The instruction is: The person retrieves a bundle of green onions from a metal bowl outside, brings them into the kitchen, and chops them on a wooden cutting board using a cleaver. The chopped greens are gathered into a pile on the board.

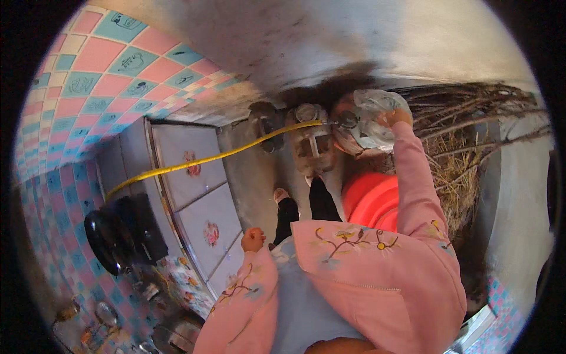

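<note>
My right hand (395, 117), at the end of a pink sleeve, is on a clear plastic bag (376, 119); its fingertips are partly lost in the crumpled film. The bag lies over the right part of a gas cylinder (342, 132) with a regulator (348, 119) on top, joined to a yellow hose (230, 152). My left hand (253, 240) hangs before the tiled cabinet doors, fingers curled, holding nothing that I can see. Left of the cylinder stands a transparent plastic container (311, 146) with a round lid.
A red plastic tub (373, 199) stands near my feet on the right. Dry branches (468, 110) and straw (460, 172) fill the right side. At the left, a black gas stove (137, 230) sits on the counter above cabinet doors (188, 163). A dark container (266, 128) stands by the wall.
</note>
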`<state>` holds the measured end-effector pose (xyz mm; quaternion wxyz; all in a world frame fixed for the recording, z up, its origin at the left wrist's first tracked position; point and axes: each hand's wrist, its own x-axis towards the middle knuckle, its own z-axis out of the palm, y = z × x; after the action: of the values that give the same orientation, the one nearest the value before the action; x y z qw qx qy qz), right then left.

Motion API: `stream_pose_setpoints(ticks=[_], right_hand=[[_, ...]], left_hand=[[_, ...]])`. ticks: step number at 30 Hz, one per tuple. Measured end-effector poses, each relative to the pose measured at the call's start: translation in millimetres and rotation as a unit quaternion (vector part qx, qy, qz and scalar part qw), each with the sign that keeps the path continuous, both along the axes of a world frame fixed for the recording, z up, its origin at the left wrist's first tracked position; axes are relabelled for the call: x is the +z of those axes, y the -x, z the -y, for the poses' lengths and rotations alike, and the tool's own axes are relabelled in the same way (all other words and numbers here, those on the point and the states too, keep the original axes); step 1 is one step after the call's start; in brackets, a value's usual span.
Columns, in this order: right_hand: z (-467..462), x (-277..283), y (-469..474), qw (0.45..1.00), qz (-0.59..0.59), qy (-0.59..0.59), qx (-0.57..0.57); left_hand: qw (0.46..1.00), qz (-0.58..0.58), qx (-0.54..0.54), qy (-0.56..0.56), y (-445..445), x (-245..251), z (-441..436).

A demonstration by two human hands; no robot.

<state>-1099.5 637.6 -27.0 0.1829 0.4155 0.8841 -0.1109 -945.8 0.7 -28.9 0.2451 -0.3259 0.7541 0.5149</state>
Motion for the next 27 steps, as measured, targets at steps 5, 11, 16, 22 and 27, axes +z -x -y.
stream_pose_setpoints(ticks=[5,11,16,22,27], right_hand=[[-18,-64,28,0.984,0.163,0.071,-0.001],[-27,-85,27,0.982,0.16,-0.021,0.099],[-24,-90,44,0.973,0.17,-0.047,0.15],[-36,-87,38,0.972,0.169,-0.058,0.152],[-46,-84,30,0.97,0.166,-0.075,0.16]], left_hand=[[0.999,0.034,0.002,-0.007,-18,21,-18],[0.998,0.007,0.058,0.015,-34,12,-16],[0.993,0.007,0.074,0.087,-52,24,-40],[0.996,0.013,0.061,0.07,-46,13,-49],[0.982,-0.057,-0.044,0.175,-53,7,-44]])
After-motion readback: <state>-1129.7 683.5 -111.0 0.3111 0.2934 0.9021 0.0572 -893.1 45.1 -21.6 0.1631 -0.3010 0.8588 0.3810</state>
